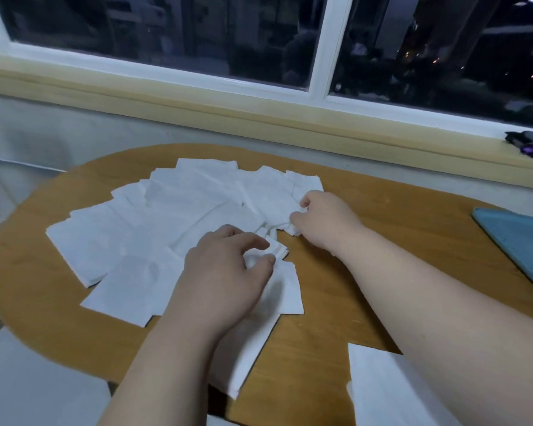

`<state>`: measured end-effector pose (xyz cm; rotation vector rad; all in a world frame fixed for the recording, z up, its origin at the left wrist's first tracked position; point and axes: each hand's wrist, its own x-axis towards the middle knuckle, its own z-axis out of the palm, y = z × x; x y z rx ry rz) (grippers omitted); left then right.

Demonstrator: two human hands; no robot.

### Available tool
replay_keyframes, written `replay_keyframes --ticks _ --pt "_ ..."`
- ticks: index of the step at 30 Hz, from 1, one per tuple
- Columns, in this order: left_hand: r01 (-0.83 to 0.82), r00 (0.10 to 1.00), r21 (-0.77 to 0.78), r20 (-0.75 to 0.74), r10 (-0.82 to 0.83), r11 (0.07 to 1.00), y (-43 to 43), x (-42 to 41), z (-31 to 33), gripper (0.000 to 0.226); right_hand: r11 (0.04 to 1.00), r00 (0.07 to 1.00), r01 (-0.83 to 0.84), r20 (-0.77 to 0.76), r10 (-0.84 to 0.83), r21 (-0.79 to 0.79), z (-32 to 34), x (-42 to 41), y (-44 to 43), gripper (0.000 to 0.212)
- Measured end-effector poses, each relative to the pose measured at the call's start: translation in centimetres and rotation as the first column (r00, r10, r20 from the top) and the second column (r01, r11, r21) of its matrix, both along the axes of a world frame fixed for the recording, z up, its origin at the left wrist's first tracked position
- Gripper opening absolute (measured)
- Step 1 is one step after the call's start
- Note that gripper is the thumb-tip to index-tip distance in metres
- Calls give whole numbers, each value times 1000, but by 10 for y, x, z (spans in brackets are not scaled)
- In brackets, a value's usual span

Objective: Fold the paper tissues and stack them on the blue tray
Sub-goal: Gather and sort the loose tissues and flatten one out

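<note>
Left hand (228, 269) curls its thumb and fingers to pinch the bunched corners of the thin white paper tissues (166, 210), which lie fanned out and overlapping across the oval brown wooden table (366, 210). Right hand (323, 219), near it on the far side, pinches a crumpled edge of the same fan. At the table's right edge, well apart from the tissues, lies the flat blue tray (520, 241), partly cut off. Another white sheet (379, 392) lies beside the right forearm.
</note>
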<state>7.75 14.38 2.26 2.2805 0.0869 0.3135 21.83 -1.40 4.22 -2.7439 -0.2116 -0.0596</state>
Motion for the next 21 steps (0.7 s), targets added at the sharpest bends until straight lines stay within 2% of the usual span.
replay_keyframes --ticks 4,8,11,13,15,17,21 --pt "14 1000 -8 -6 -14 1000 3 5 -3 21 997 999 43 -21 -44 -58 -4 21 12 34" --pt "25 1000 -14 -7 -25 1000 4 8 -2 22 998 998 57 -35 -57 -25 -6 27 22 28" --pt "36 999 -13 -9 -36 999 2 7 -1 22 990 993 115 -16 -114 88 -4 24 23 39" --pt "42 999 -13 -4 -42 999 1 6 0 23 961 987 161 -21 -160 224 0 21 19 45" --pt "44 999 -18 3 -44 999 0 3 2 23 910 984 173 -38 -171 376 8 11 11 36" --pt "52 999 -34 11 -52 998 -3 0 3 22 877 985 165 -38 -167 452 17 -4 -4 23" --pt "104 994 -61 38 -102 993 -13 -8 6 20 811 983 151 2 -184 565 32 -58 -43 22"
